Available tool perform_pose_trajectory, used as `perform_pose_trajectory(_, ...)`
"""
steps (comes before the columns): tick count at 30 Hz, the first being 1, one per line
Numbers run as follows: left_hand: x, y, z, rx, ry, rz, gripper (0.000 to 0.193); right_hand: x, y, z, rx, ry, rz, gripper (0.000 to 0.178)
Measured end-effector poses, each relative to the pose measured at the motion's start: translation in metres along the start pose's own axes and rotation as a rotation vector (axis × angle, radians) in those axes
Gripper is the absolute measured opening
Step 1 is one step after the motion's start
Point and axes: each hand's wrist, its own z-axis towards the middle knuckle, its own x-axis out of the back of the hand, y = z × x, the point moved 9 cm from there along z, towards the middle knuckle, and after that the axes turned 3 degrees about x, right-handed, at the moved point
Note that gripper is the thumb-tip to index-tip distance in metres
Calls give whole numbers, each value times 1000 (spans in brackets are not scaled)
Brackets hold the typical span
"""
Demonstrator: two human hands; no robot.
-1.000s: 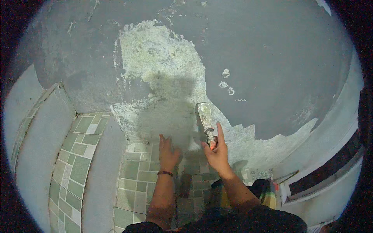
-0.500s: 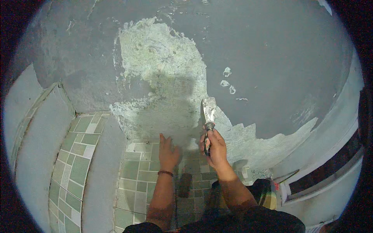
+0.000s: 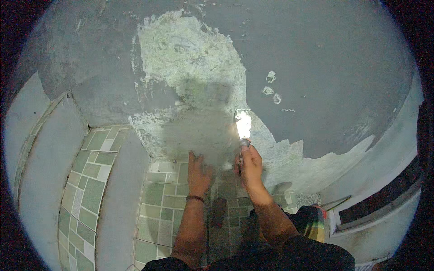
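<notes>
A putty knife stands upright in my right hand, its fingers closed round the dark handle. Bright light glares off the broad blade, which lies against or just in front of the pale bared patch on the grey wall. My left hand, with a beaded bracelet at the wrist, is low by the wall's foot. Its fingers point up, some of them apart, and nothing shows in them. Whether the fingertips touch the wall I cannot tell.
Tiled steps with pale risers rise on the left. Green and white floor tiles lie below my hands. To the right stands a pale ledge with a dark opening. A dark bundle with coloured stripes is near my right arm.
The blade has tilted and now shines brightly, where it was dull before. My right hand has barely shifted. The left hand's fingers have moved slightly, and the view has shifted a little.
</notes>
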Motion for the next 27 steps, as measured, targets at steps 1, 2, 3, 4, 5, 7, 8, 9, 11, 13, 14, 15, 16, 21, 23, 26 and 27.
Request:
perform_pose_trajectory(1,2,2,0,-21,18,-64,53,2,0,2,12,21,20,28)
perform_pose_trajectory(2,2,1,0,-3,14,-100,55,0,-1,4,17,-18,39,28)
perform_pose_trajectory(3,2,1,0,14,8,-140,56,2,8,6,-84,-1,6,28)
perform_pose_trajectory(4,2,2,0,9,15,-122,57,-2,-2,10,16,-47,25,28)
perform_pose_trajectory(5,2,3,0,6,20,-106,57,-2,-6,13,41,-55,15,28)
perform_pose_trajectory(7,3,6,0,-14,32,-109,59,-4,-12,19,40,-77,25,27)
perform_pose_trajectory(8,3,7,-1,-29,35,-124,60,-6,-14,20,11,-90,48,26)
perform_pose_trajectory(9,5,7,-1,-31,54,-137,61,-9,-18,20,-11,-122,74,25)
perform_pose_trajectory(11,4,8,-2,-63,54,-98,62,2,-23,17,-90,-72,3,22)
perform_pose_trajectory(13,4,7,-1,-64,72,-72,63,14,-33,11,-117,-87,3,22)
perform_pose_trajectory(14,6,7,-1,-55,81,-67,63,23,-38,7,-124,-80,-44,20)
perform_pose_trajectory(15,7,9,-2,-56,86,-56,63,32,-46,5,-98,-105,-27,19)
perform_pose_trajectory(16,12,15,-2,-77,131,-25,63,41,-54,0,-61,-149,-20,19)
perform_pose_trajectory(21,24,81,-22,-87,188,-31,54,87,-53,-27,-69,-248,-93,45)
perform_pose_trajectory(23,-5,120,-37,12,-99,-391,46,86,-63,-33,169,-328,-314,54)
perform_pose_trajectory(26,-30,171,-62,268,-317,-762,41,82,-58,-38,191,-366,-271,60)
perform_pose_trajectory(27,-31,186,-65,305,-366,-861,42,81,-55,-37,140,-356,-199,61)
